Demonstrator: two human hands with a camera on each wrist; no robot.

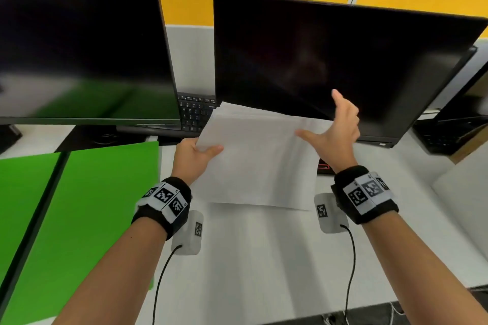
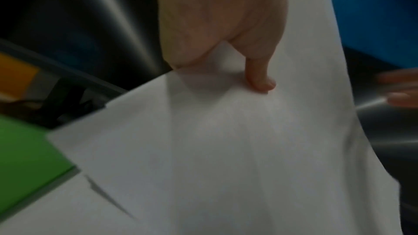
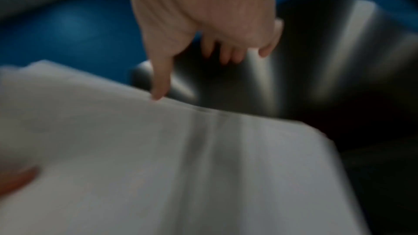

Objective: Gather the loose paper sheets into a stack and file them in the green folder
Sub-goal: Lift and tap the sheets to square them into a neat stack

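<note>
Leftmost, at nine o'clock on the white desk [image 1: 264,258], lies the bright green card folder [image 1: 87,206], opened flat with a dark spine line down it. Behind it, at eleven o'clock, stands a wide black monitor with a dark screen [image 1: 79,47], its base close to the folder's far edge. A black keyboard [image 1: 196,113] shows in the gap between this and a second black monitor [image 1: 330,60] at one o'clock. At the centre the left hand [image 1: 194,155] pinches the near-left corner of the stack of plain white paper sheets [image 1: 258,161], thumb on top and fingers under, holding it lifted off the desk. The stack's far edge overlaps the second monitor's lower rim and hides part of the keyboard. To the right, the right hand [image 1: 338,132] is spread loosely, thumb tip touching the stack's right edge, other fingers free. A small red-and-black object [image 1: 323,166] peeks out under the sheets.
</note>
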